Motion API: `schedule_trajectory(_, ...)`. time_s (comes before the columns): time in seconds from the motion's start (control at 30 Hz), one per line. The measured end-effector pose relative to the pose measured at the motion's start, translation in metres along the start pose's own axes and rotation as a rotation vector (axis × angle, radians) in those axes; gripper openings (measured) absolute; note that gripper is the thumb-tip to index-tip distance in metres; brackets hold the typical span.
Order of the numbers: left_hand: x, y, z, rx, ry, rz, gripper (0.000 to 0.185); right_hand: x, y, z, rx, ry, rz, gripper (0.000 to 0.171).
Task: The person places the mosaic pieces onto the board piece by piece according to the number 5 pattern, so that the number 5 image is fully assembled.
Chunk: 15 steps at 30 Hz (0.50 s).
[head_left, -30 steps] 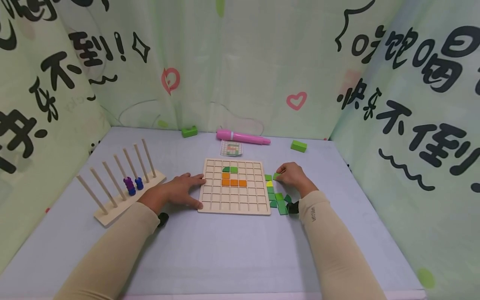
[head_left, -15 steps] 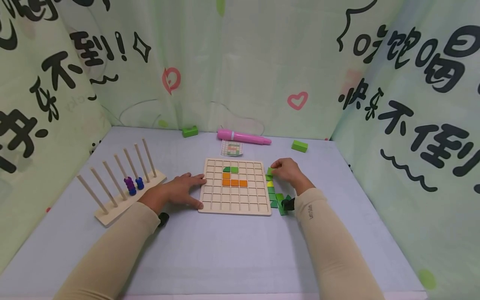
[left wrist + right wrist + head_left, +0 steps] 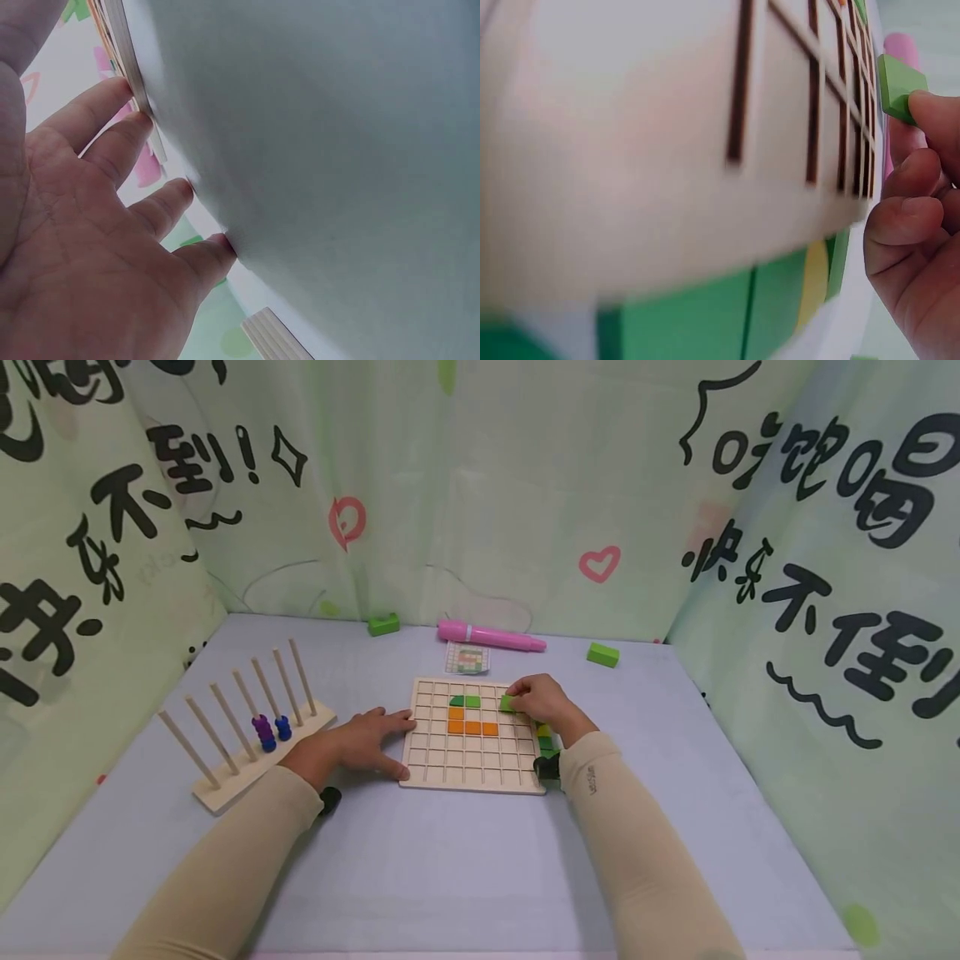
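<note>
A wooden grid board (image 3: 472, 763) lies mid-table, with orange tiles (image 3: 472, 727) and two green tiles (image 3: 472, 702) set in its squares. My left hand (image 3: 362, 742) is spread at the board's left edge; in the left wrist view its fingertips (image 3: 120, 86) touch the wooden side. Between thumb and fingers my right hand (image 3: 546, 700) pinches a light green square tile (image 3: 900, 86), held over the upper right squares. Loose green tiles (image 3: 690, 319) and a yellow one (image 3: 812, 281) lie along the board's right edge, partly hidden by the right hand and wrist.
At the left stands a wooden peg rack (image 3: 217, 793) with purple and blue beads. Behind the board are a small pattern card (image 3: 468, 658) and a pink marker (image 3: 492, 637). Green blocks (image 3: 603, 654) sit near the back edge; printed curtains enclose the table.
My right hand has moved left from the loose tiles to over the board, bringing the light green tile with it. The left hand has stayed at the board's edge.
</note>
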<state>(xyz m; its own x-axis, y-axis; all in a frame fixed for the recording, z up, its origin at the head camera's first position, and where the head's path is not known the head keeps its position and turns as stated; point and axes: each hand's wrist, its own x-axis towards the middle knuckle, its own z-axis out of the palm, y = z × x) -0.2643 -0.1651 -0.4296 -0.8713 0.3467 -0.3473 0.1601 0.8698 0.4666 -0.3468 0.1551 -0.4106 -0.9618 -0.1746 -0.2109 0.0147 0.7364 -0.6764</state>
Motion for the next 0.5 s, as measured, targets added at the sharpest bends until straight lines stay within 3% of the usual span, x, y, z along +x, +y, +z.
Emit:
schedule_trajectory(0.2,0.001,0.000,-0.001,0.013,-0.002,-0.008,0.098,0.007,-0.013,0.010,-0.051,-0.003,-0.052,0.019)
schedule_trajectory(0.5,-0.002,0.002,-0.001,0.010,-0.011,-0.002,0.097,0.015,-0.020,0.020,-0.080,-0.003,-0.036,0.017)
